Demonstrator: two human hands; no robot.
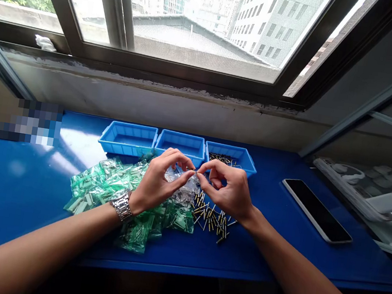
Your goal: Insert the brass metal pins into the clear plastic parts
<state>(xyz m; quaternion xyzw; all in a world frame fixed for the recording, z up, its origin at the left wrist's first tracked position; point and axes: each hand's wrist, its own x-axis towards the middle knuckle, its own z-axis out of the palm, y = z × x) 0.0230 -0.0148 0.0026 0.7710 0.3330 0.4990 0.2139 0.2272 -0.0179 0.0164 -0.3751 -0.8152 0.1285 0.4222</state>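
Note:
My left hand (163, 179) and my right hand (229, 186) meet fingertip to fingertip above the table, each in a pinch. Whatever small piece sits between the tips is too small to make out. Below and left of them lies a heap of green-tinted plastic packets (110, 181) with pale parts inside. Some clear packets (182, 191) show behind my left fingers. Under my right hand is a loose pile of short metal pins (211, 218) with dark and brass-coloured ends. A metal watch (122, 205) is on my left wrist.
Three blue bins stand in a row at the back: a left bin (127, 150), a middle bin (182, 140), and a right bin (250, 162) holding dark thin pieces. A phone (315, 211) lies at right on the blue table (264, 255). Beyond it, a shelf (341, 181) holds white items.

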